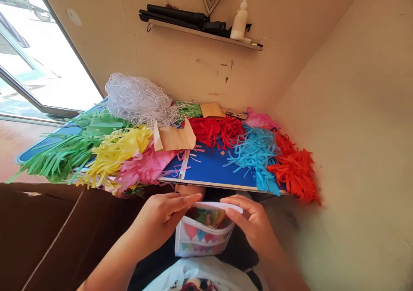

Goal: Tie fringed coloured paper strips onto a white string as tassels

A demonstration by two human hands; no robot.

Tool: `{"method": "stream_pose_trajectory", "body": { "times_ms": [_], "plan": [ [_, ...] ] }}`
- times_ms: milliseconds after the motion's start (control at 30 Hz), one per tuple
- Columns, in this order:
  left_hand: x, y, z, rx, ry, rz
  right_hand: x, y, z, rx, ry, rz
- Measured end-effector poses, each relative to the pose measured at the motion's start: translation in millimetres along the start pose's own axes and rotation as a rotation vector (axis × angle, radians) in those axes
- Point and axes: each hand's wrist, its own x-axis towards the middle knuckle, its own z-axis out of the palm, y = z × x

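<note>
A white bag printed with colored pennants rests at my lap, its mouth held wide and colored paper showing inside. My left hand is at the left side of the opening, fingers extended and pressed together on the rim. On the other side, my right hand pinches the white flap between thumb and fingers. Beyond the bag, fringed paper lies on a blue table: green, yellow, pink, red, light blue and orange-red.
White string is heaped at the table's back left, near brown paper. A wall shelf holds black items and a glue bottle. A cardboard box stands at left; a wall borders the right.
</note>
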Motion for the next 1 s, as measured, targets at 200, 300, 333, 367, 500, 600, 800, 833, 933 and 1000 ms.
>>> {"method": "stream_pose_trajectory", "body": {
  "times_ms": [200, 300, 333, 367, 500, 600, 800, 833, 933, 1000],
  "plan": [
    [0, -3, 14.3, -0.303, 0.07, 0.025, -1, 1, 1, -0.007, 0.021, 0.001],
    [-1, -2, 17.3, -0.315, 0.065, -0.05, -2, 2, 2, -0.012, 0.017, -0.001],
    [-1, -2, 17.0, -0.317, 0.058, -0.082, -2, 3, 2, -0.013, 0.016, -0.003],
    [0, -1, 16.2, -0.32, 0.053, -0.123, -3, 3, 2, -0.014, 0.017, -0.005],
    [0, 1, 11.6, -0.29, -0.005, -0.306, -4, 4, 2, -0.015, 0.032, -0.01],
    [-2, 0, 11.4, -0.199, -0.027, -0.307, -4, 4, 1, -0.023, 0.039, -0.008],
    [-1, -1, 11.8, -0.198, 0.052, -0.252, -3, 3, 0, -0.033, 0.05, 0.001],
    [0, -1, 10.3, -0.225, 0.053, -0.241, -2, 2, 0, -0.027, 0.054, 0.002],
    [5, -2, 6.2, -0.314, 0.015, -0.226, 1, 2, 0, 0.008, 0.054, 0.015],
    [8, -2, 6.0, -0.353, -0.008, -0.234, 2, 2, 1, 0.039, 0.05, 0.034]
  ]
}}
